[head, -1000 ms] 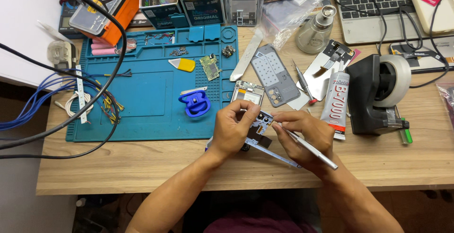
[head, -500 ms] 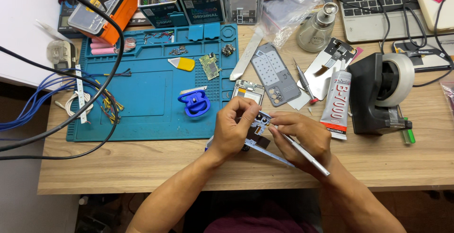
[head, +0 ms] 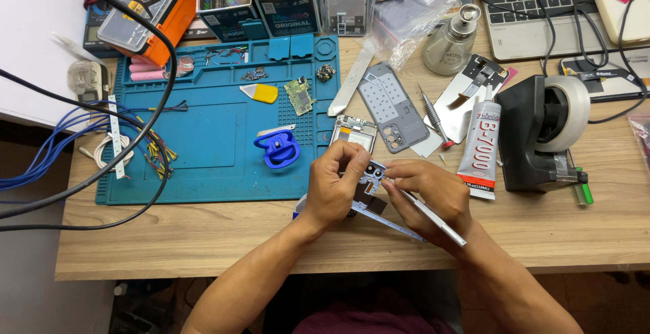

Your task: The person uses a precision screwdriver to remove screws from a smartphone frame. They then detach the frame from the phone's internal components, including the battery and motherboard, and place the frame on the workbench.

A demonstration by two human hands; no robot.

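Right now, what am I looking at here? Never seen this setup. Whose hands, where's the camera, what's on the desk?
There is one picture, taken from a camera worn on a person's head, looking down at their own bare hands over a wooden desk. The left hand grips an opened phone frame. The right hand holds a thin metal tool against it. On the desk lie a blue work mat, a blue suction cup, a small circuit board, a grey phone back plate, a glue tube and a black tape dispenser.
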